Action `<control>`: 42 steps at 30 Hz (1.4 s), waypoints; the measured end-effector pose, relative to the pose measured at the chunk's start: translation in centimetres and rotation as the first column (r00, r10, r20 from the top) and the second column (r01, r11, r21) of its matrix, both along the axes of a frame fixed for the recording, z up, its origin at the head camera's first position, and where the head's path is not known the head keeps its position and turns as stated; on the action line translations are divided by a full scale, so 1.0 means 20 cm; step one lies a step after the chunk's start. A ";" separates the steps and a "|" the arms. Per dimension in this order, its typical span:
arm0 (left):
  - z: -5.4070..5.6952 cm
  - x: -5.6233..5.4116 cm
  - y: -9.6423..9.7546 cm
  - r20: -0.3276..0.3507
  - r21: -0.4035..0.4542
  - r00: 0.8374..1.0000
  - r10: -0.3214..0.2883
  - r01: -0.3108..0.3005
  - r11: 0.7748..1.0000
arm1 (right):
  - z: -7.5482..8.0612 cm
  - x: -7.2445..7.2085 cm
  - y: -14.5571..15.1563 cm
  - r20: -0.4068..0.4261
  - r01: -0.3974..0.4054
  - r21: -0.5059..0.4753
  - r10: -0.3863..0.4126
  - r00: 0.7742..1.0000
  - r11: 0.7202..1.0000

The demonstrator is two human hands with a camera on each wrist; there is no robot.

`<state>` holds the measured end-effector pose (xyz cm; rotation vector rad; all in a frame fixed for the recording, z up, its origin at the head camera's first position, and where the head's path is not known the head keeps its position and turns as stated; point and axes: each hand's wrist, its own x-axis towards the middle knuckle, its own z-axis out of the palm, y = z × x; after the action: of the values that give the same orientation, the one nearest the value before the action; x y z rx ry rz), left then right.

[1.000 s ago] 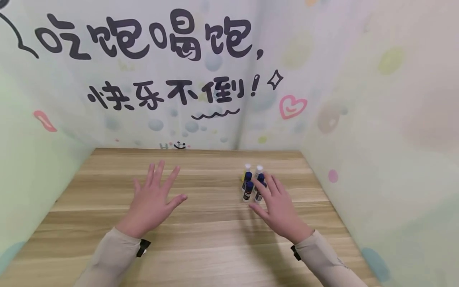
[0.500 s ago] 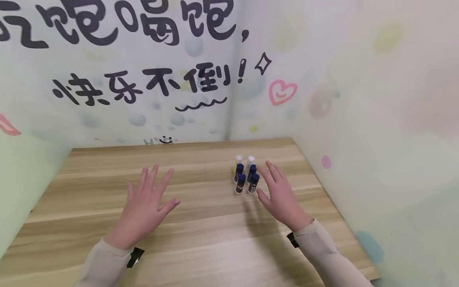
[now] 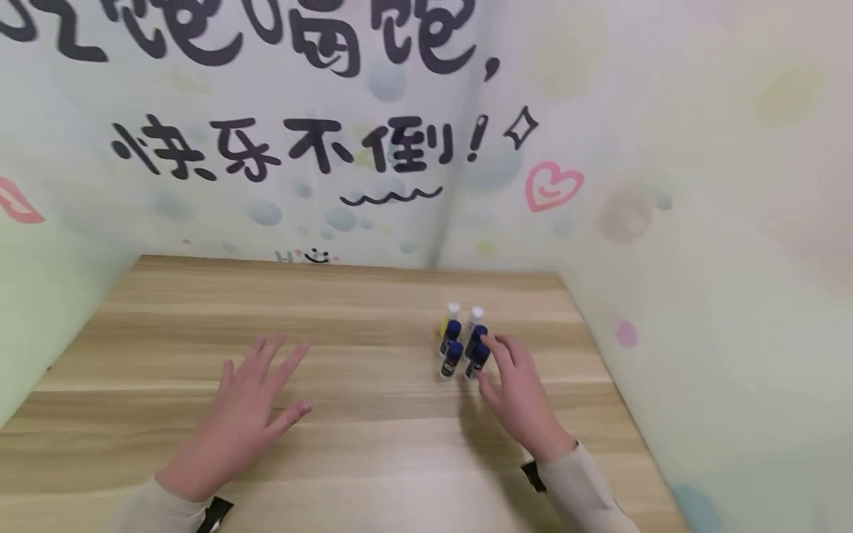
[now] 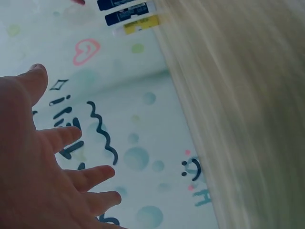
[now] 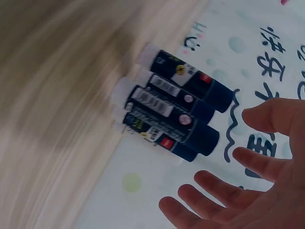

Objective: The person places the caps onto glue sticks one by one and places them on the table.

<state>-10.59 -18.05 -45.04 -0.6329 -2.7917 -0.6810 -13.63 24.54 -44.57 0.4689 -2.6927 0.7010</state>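
Note:
Several glue sticks stand upright in a tight cluster at the right of the table. Nearest are two with dark blue caps, a left one (image 3: 451,362) and a right one (image 3: 476,364); two more blue caps show behind them. At the back are a yellow stick (image 3: 446,324) with a white cap and a white-capped stick (image 3: 475,318). My right hand (image 3: 523,396) is just right of the cluster, fingers loosely bent; the right wrist view shows a gap between its fingertips (image 5: 252,117) and the caps. To the left, my left hand (image 3: 240,414) hovers with spread fingers, holding nothing.
The wood-grain table (image 3: 373,444) meets a printed back wall (image 3: 400,237) with large black characters. A pale wall (image 3: 720,296) rises along the right edge and a greenish one (image 3: 53,296) along the left.
The head view has shifted. My left hand has drawn back toward the table's front and slightly left. My right hand has come closer to the front right glue stick over the last half second.

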 end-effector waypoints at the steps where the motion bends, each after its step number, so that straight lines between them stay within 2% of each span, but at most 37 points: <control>1: -0.01 0.00 0.00 -0.006 0.011 1.000 -0.006 0.006 1.000 | -0.01 0.03 0.02 0.006 0.012 0.008 -0.012 1.000 1.000; 4: -0.02 0.01 0.01 -0.031 0.046 0.999 -0.013 0.014 0.999 | -0.03 0.08 0.06 0.026 0.042 0.017 -0.042 0.999 0.999; 8: -0.02 -0.01 0.01 -0.081 0.088 0.996 -0.031 0.038 0.995 | -0.03 0.09 0.09 0.030 0.062 0.014 -0.062 0.998 0.998; 13: -0.01 -0.03 0.05 -0.097 0.141 0.993 -0.060 0.073 0.987 | -0.04 0.07 0.11 0.018 0.070 0.035 -0.070 0.997 0.997; 18: -0.03 -0.03 0.06 -0.117 0.179 0.992 -0.051 0.072 0.981 | -0.06 0.02 0.09 0.023 0.055 0.026 -0.056 0.998 0.998; 25: -0.05 -0.07 0.07 -0.151 0.215 0.986 -0.068 0.099 0.972 | -0.11 0.00 0.09 0.133 0.104 -0.071 -0.094 0.987 0.992; 29: -0.08 -0.08 0.08 -0.107 0.233 0.993 -0.058 0.082 0.969 | -0.14 -0.01 0.10 0.175 0.125 -0.113 -0.104 0.979 0.986; 33: -0.10 -0.09 0.07 -0.051 0.255 0.998 -0.026 0.038 0.966 | -0.15 -0.05 0.09 0.191 0.110 -0.140 -0.082 0.978 0.984; 42: -0.10 -0.10 0.04 -0.023 0.267 1.000 0.014 -0.007 0.964 | -0.13 -0.14 0.05 0.130 0.014 -0.111 0.001 0.991 0.994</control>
<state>-12.65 -17.31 -47.03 -0.5681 -2.6119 -1.0177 -16.44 25.52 -47.09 0.3987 -2.7551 0.9038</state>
